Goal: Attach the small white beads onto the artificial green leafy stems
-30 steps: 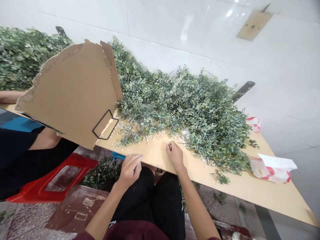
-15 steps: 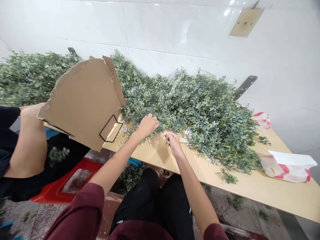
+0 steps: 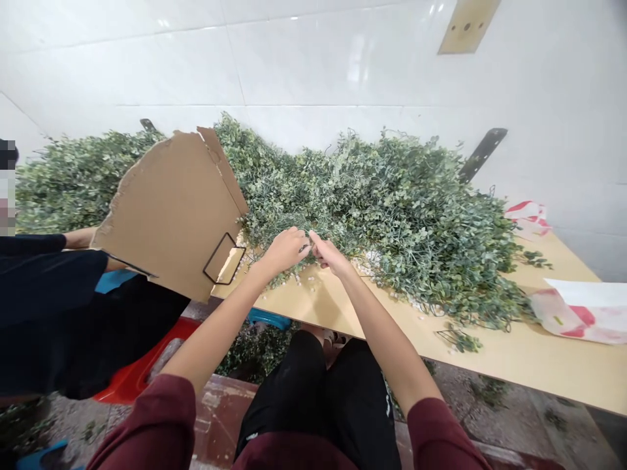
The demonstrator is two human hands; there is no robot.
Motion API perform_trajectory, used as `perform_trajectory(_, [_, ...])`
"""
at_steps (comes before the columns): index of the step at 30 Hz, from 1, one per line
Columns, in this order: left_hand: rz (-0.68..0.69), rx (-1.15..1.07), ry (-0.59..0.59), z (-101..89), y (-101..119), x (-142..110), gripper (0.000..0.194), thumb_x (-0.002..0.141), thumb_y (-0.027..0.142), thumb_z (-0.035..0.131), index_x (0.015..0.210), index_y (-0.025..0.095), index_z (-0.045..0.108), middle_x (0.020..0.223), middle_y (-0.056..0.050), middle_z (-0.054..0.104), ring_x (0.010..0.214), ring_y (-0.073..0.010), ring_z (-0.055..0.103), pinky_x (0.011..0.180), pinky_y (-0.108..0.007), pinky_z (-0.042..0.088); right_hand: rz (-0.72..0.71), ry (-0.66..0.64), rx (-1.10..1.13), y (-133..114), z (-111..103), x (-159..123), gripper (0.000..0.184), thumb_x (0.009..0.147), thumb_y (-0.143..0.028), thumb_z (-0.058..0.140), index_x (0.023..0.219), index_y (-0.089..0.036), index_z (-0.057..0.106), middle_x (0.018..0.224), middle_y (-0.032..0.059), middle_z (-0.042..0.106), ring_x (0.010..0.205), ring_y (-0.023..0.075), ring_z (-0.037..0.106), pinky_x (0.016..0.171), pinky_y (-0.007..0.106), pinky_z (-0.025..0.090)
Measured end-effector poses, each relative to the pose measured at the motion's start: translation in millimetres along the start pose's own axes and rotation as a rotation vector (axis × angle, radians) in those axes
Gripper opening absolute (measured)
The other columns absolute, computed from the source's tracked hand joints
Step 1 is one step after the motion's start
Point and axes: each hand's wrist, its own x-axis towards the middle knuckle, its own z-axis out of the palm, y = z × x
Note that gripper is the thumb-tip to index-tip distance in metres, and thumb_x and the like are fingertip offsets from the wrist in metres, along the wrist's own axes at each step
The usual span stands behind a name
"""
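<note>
My left hand (image 3: 287, 249) is closed at the front of a heap of artificial leaf sprigs (image 3: 406, 209), its fingertips turned toward the other hand. What it holds is hidden. Close beside it, my right hand (image 3: 330, 254) has curled fingers in a pinch, with the index finger pointing up and left. Anything between those fingers is too small to make out. The two hands nearly touch, just above the table's front part. Thin green stems (image 3: 274, 232) lie behind the left hand. Small white bits (image 3: 367, 261) are scattered along the foot of the heap.
A torn cardboard sheet (image 3: 166, 215) stands left of the heap, with a black wire frame (image 3: 224, 259) at its corner. Beyond it sits another person (image 3: 59, 294) by a red stool (image 3: 132, 372). A red-and-white plastic bag (image 3: 578, 313) lies on the table (image 3: 548, 365) at right.
My right hand has moved up and left to meet the left hand, which stays at the heap. The other person's arm has shifted behind the cardboard. The view has tilted slightly.
</note>
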Motion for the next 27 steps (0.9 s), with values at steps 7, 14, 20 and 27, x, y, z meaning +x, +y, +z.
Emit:
perform_trajectory(7, [-0.012,0.025,-0.033,2.6,0,-9,0.031,0.095,0.028,0.043,0.083,0.013,0.067,0.084,-0.011,0.064,0.087,-0.0254,0.056,0.081,-0.036,0.043,-0.063,-0.081,-0.044,5,8,4,0.035,0.083,-0.040,0.050,0.057,-0.023,0.034,0.047,-0.0092,0.025,0.040,0.0078,0.022,0.040,0.021,0.021])
perform_trajectory(14, [-0.195,-0.118,0.025,3.5,13,-15,0.028,0.091,0.013,0.041,0.072,0.014,0.061,0.077,-0.010,0.062,0.081,-0.0227,0.056,0.079,-0.033,0.043,-0.171,0.193,-0.260,-7,12,34,0.038,0.085,-0.032,0.045,0.050,-0.021,0.036,0.047,-0.0054,0.031,0.051,0.0107,0.032,0.050,0.023,0.023])
perform_trajectory(20, [-0.304,-0.388,0.203,-22.4,16,-45,0.034,0.098,0.022,0.034,0.069,0.018,0.052,0.068,-0.002,0.054,0.067,-0.0157,0.051,0.067,-0.027,0.041,-0.184,0.381,-0.410,-7,-22,46,0.043,0.084,-0.025,0.046,0.043,-0.021,0.034,0.043,-0.0038,0.029,0.052,0.0123,0.032,0.053,0.027,0.020])
perform_trajectory(27, [-0.436,-0.278,0.627,72.5,75,-145,0.023,0.095,0.019,0.041,0.104,0.013,0.061,0.100,-0.013,0.059,0.096,-0.0232,0.054,0.088,-0.037,0.042,-0.242,0.346,-0.416,18,-29,-8,0.047,0.090,-0.045,0.042,0.053,-0.018,0.052,0.049,-0.0010,0.047,0.051,0.0137,0.043,0.054,0.026,0.028])
